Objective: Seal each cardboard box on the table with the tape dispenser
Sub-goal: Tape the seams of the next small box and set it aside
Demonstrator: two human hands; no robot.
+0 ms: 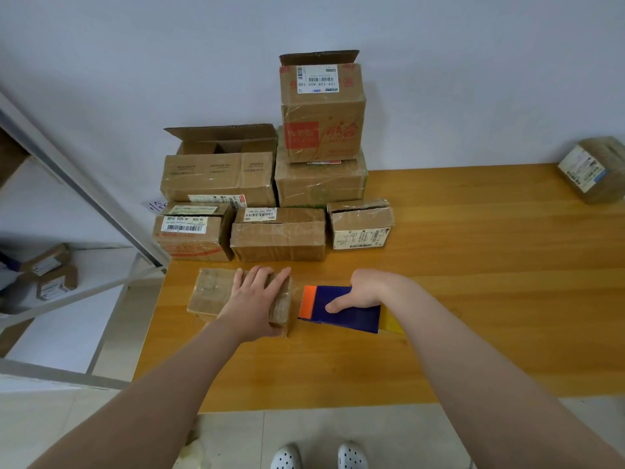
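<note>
A small cardboard box (211,294), shiny with clear tape, lies flat. The blue tape dispenser (348,313), orange at its front, is just beside its right end. Further boxes (277,238) stand stacked behind, two with flaps open.

Top stacked box (323,110): white shipping label (317,79), upside down, reads "159-159 A03 160". Front-left box (192,238): barcode label (183,224) reads "J6 506" twice. Other labels, red print: too small to read.

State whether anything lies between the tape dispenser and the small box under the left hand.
Nothing visible does. The tape dispenser, gripped by the right hand, sits just right of the small box the left hand rests on; only bare table separates them.
</note>
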